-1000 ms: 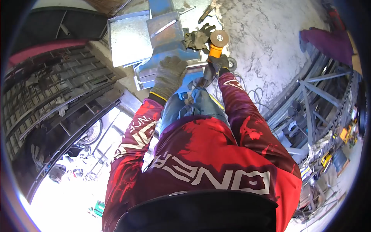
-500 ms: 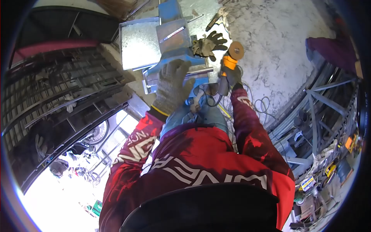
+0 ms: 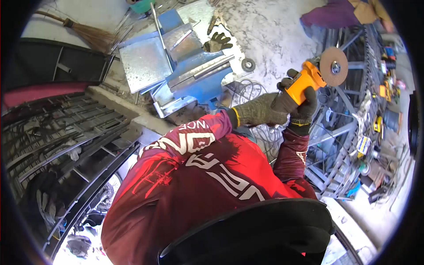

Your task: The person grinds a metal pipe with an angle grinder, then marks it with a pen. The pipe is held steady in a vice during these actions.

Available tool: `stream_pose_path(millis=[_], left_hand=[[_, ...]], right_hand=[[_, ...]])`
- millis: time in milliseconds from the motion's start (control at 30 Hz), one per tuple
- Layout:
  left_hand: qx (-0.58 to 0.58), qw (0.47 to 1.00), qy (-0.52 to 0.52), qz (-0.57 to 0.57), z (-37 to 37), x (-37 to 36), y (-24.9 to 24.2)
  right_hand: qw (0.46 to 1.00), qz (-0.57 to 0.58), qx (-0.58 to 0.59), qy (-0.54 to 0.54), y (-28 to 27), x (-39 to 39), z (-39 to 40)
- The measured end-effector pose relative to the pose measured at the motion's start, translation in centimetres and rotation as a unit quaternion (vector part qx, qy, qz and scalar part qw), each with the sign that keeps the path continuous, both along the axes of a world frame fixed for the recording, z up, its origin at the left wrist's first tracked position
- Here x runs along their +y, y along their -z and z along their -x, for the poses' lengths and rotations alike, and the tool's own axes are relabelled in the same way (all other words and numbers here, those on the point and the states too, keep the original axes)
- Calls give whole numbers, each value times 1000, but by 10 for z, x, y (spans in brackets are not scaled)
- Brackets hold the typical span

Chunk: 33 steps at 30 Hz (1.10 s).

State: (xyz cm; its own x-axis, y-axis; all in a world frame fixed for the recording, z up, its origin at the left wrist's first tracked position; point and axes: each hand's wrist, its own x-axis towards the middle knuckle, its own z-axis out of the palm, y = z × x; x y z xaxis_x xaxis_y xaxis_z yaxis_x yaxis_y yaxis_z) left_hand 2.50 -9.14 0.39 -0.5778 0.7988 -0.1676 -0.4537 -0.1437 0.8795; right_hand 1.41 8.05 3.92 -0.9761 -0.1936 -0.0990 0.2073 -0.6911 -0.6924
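An angle grinder with an orange head (image 3: 304, 84) and a brown disc (image 3: 330, 62) is held up at the right, disc outermost. My right hand (image 3: 308, 108), in a dark glove, is wrapped round the grinder's body. My left hand (image 3: 265, 109), in a grey-green glove with a yellow cuff edge, reaches across and closes on the grinder's rear part. The gloves overlap, so some fingers cannot be told apart. To the left stands a blue metal workpiece or stand (image 3: 198, 88) with metal bars (image 3: 201, 73) lying across it.
A metal tray (image 3: 145, 64) and a marker (image 3: 181, 39) lie by the blue metal. Beyond are a loose glove (image 3: 217, 43) and a dark ring (image 3: 248, 65). Cable (image 3: 251, 90) coils on the floor. Metal racks line both sides; a person's purple-clothed leg (image 3: 329, 17) shows upper right.
The grinder has come up and to the right, its disc now facing me. My left hand has left the blue metal and joined my right hand on it. The view has turned right.
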Motion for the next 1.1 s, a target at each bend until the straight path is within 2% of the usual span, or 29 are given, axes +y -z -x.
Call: stream_pose_path(millis=[67, 133, 167, 200, 233, 267, 333, 400, 500, 567, 700, 800, 867, 933, 967, 1000, 1067, 1100], left_hand=[[-155, 981, 41, -112, -20, -13, -17], [-173, 979, 21, -103, -37, -8, -12], [-168, 980, 20, -107, -38, -11, -14], [-124, 990, 8, -62, -40, -15, -16], [-84, 996, -7, -15, -41, -16, -17], [-83, 996, -14, -17, -45, -14, -16], [-166, 984, -33, -58, -56, -9, -9], [-223, 969, -38, -100, -61, -3, -8], [-228, 964, -60, -123, -59, 5, 0], [-145, 984, -29, -99, -54, 8, 0], [-161, 985, -68, -7, -51, 27, -6], [-135, 988, -67, 9, -47, 42, 9], [-2, 997, -82, 12, -43, 44, 11], [-133, 987, -91, 5, -37, 43, 9], [-106, 989, -90, 51, -33, 43, 8], [-106, 989, -88, 51, -28, 43, 7], [-123, 986, -96, 55, -20, 43, 8], [-76, 992, -64, 80, -14, 42, 14]], right_hand=[[993, -30, -14, 115, -13, -9, -21], [987, -102, -29, 121, -3, -3, -32], [969, -183, -1, 165, -8, -16, -39], [958, -234, 4, 165, 5, -12, -48], [976, -152, 3, 156, 9, -13, -54], [987, -69, 2, 143, 11, -12, -57], [995, 7, 1, 101, 10, -12, -59], [995, -32, -11, 96, 14, -6, -57], [992, -74, -5, 103, 20, -1, -51], [991, -79, -7, 111, 25, 4, -51], [987, -94, -22, 129, 42, 25, -41], [984, -119, -29, 129, 48, 34, -30], [989, -91, -46, 110, 39, 37, -23], [997, -29, -57, 37, 31, 37, -15], [997, 2, -74, 2, 37, 40, -9], [997, 1, -74, 4, 40, 42, -3], [992, -92, -91, 1, 47, 44, 3], [984, -127, -123, -4, 65, 53, 13]])
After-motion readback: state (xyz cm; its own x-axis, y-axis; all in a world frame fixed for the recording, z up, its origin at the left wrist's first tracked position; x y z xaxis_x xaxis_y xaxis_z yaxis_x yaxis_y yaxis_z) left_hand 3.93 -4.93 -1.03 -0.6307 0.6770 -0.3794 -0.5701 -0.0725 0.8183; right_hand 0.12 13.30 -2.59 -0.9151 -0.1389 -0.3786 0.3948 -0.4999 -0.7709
